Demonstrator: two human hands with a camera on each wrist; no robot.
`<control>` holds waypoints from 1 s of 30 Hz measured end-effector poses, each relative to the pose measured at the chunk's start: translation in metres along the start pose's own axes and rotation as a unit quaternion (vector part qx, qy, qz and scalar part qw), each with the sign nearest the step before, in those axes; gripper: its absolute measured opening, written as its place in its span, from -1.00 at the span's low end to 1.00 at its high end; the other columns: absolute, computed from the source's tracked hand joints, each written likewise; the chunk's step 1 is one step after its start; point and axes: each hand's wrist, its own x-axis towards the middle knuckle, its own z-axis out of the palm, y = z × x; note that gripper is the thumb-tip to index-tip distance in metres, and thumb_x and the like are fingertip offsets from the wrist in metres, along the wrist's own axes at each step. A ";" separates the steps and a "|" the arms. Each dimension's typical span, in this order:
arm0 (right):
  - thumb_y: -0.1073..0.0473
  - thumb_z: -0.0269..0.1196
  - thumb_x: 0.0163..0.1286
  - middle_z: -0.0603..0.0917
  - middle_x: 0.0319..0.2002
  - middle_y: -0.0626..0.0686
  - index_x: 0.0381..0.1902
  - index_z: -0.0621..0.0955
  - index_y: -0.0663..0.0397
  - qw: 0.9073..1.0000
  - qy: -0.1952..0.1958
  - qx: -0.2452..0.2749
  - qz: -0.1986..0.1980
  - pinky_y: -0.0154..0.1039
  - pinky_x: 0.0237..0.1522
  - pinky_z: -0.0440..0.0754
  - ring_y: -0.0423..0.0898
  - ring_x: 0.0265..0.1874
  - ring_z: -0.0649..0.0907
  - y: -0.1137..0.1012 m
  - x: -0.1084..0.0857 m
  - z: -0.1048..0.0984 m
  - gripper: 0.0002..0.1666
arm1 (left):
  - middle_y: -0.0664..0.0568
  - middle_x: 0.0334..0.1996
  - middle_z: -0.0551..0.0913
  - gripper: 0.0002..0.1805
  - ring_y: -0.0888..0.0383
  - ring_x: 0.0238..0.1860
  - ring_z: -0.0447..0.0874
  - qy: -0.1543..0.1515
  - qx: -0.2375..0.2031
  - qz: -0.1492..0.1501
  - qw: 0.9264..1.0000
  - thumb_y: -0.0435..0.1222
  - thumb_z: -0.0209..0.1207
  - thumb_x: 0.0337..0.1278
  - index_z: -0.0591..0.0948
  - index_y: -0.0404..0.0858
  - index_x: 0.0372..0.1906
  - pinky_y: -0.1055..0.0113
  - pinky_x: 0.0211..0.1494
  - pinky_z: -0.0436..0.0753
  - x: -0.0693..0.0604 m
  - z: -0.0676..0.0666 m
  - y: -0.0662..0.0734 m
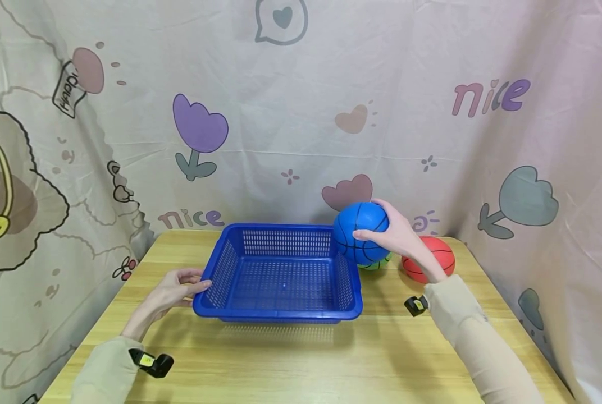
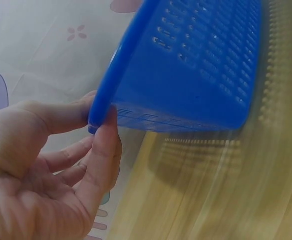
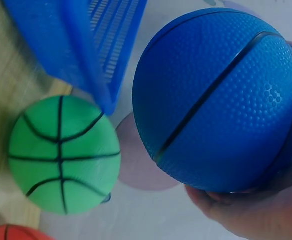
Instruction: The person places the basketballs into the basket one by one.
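A blue plastic basket with slotted walls is over the middle of the wooden table, nothing inside it. My left hand pinches its left rim between thumb and fingers, which the left wrist view shows close up at the basket's corner. In my right hand is a blue toy basketball, gripped from above and the right, held up by the basket's back right corner. Below it a green toy basketball shows whole in the right wrist view, mostly hidden in the head view.
A red toy basketball rests at the table's back right, partly behind my right forearm. The wooden table ends at a printed cloth curtain that hangs behind and on both sides.
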 end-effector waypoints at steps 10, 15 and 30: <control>-0.23 0.44 0.16 0.29 0.48 0.25 0.57 0.11 -0.17 0.999 -0.023 0.024 -0.027 0.35 0.23 0.53 0.34 0.35 0.43 -0.034 0.026 0.020 0.15 | -0.23 0.01 0.59 -0.24 0.18 -0.23 0.73 0.002 0.002 -0.001 1.000 -0.18 0.22 0.38 0.22 -0.61 0.40 0.18 -0.12 0.78 -0.001 0.000 0.002; -0.27 0.45 0.13 0.31 0.48 0.21 0.57 0.11 -0.18 0.998 -0.036 0.039 -0.028 0.30 0.28 0.51 0.28 0.35 0.44 -0.045 0.037 0.038 0.18 | -0.21 0.00 0.60 -0.24 0.19 -0.23 0.73 0.003 0.002 -0.002 1.000 -0.18 0.23 0.37 0.23 -0.61 0.39 0.15 -0.09 0.78 -0.002 0.000 0.002; -0.24 0.48 0.09 0.18 0.56 0.13 0.58 0.11 -0.23 0.987 -0.121 0.104 -0.013 0.20 0.40 0.42 0.18 0.46 0.35 -0.069 0.066 0.094 0.21 | -0.44 0.19 0.45 -0.26 0.19 -0.20 0.72 0.005 0.002 0.005 1.000 -0.19 0.22 0.38 0.24 -0.62 0.39 0.17 -0.11 0.79 -0.001 0.001 0.001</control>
